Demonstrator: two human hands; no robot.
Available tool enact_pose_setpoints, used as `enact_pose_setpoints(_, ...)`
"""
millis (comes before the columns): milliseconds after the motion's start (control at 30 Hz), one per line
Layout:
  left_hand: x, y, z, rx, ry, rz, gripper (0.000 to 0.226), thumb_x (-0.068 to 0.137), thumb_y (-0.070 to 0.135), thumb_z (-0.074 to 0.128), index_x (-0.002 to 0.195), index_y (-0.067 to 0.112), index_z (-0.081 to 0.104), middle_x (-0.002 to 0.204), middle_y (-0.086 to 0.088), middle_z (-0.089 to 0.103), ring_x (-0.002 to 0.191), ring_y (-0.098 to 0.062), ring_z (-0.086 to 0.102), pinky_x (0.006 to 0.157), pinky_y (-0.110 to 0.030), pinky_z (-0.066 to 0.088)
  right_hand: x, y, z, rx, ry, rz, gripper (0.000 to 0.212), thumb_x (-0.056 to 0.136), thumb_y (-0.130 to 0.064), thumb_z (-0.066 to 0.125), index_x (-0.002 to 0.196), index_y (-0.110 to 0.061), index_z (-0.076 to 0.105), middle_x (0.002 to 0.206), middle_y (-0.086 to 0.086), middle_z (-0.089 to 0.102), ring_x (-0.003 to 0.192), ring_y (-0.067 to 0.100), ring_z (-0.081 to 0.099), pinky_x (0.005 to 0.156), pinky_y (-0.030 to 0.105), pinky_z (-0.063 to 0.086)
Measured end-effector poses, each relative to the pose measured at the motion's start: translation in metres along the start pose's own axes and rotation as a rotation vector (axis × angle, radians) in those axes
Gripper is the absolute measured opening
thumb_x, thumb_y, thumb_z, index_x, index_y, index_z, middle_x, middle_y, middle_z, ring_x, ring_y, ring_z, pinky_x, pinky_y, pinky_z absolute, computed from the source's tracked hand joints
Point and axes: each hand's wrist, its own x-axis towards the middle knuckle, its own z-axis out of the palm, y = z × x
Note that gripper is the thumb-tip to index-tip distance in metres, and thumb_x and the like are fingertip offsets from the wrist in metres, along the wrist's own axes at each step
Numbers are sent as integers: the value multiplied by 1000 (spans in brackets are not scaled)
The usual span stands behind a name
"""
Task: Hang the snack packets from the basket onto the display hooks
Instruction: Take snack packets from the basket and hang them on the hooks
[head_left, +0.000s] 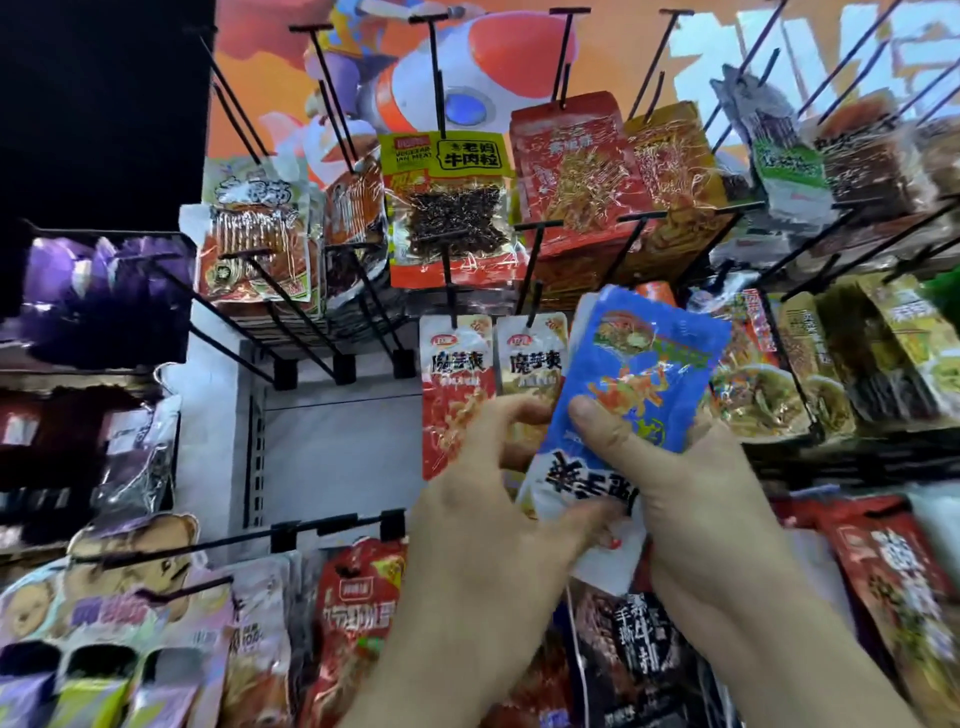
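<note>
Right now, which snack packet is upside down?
The blue packet gripped by the left hand and right hand: its black lettering is inverted, header down. Hung packets read upright.

Glossy, crinkled plastic film wraps the blue snack packet (636, 374). Thin matt black metal forms the display hooks (535, 260). The hanging red packets (452, 395) gleam likewise.

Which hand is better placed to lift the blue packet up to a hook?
Probably the right hand: its thumb pins the blue packet mid-body, while the left hand only pinches its lower white end.
</note>
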Motion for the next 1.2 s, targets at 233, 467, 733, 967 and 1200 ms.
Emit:
enact_pose_setpoints(233,-6,-13,-11,-332,108,-226,37,67,4,84,84,29,63,73,6,74,56,-11,69,49,-18,51,-9,-4,1,104,-153,161,34,79,-23,58,105,-3,67,103,19,73,85,31,71,78,46,57)
enact_pose_setpoints(467,-12,-28,-32,-319,207,-224,30,73,2,78,87,27,69,75,9,74,64,-7,69,56,-21,54,-15,4,-1,-139,89,-46,7,81,-7,67,84,-13,69,79,4,75,66,19,71,62,39,58)
enact_pose_setpoints(733,-11,-42,-102,22,-147,-62,47,90,2,62,98,47,72,91,11,74,87,-7,67,81,-27,53,-16,-13,-10,-219,118,-56,23,86,-2,64,77,-21,73,76,2,74,62,18,69,54,34,56)
enact_pose_setpoints(967,-2,-36,-137,-140,-176,-34,27,58,28,85,82,36,78,67,-17,68,59,-20,62,59,-26,54,-6,-25,-1,-295,-56,-64,20,84,-9,65,100,-20,71,92,4,76,77,19,73,66,37,61)
enact_pose_setpoints(1200,53,-29,-124,-79,-119,-44,29,68,11,44,51,12,67,40,-3,43,35,-14,32,37,-14,23,53,-12,45,-406,-53,-6,8,93,-19,62,93,-14,69,86,14,75,71,29,72,66,46,60)
